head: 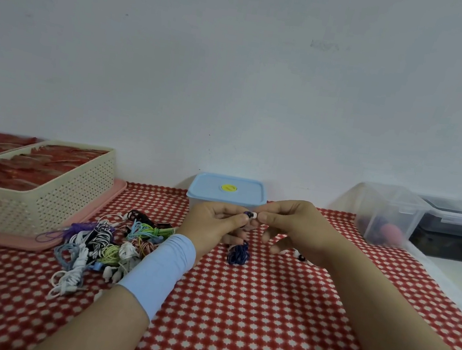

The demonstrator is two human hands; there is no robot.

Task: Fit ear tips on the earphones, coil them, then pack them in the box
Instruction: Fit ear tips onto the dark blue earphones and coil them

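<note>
Matt checked tablecloth point(263, 314), perforated plastic basket point(65, 195) (dull cream), smooth plastic tub point(227, 189), plastic-coated earphone cords point(100, 240)

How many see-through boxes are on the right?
2. One clear box with colourful bits stands far right; a dark-filled box sits just right of it. More may hide off-frame.

Legible text, labels, brands, numbers: none. Entry of note: yellow round disc point(229, 187) on blue box lid point(212, 191), at 12 o'clock; any marking on it is too blurred to read.
</note>
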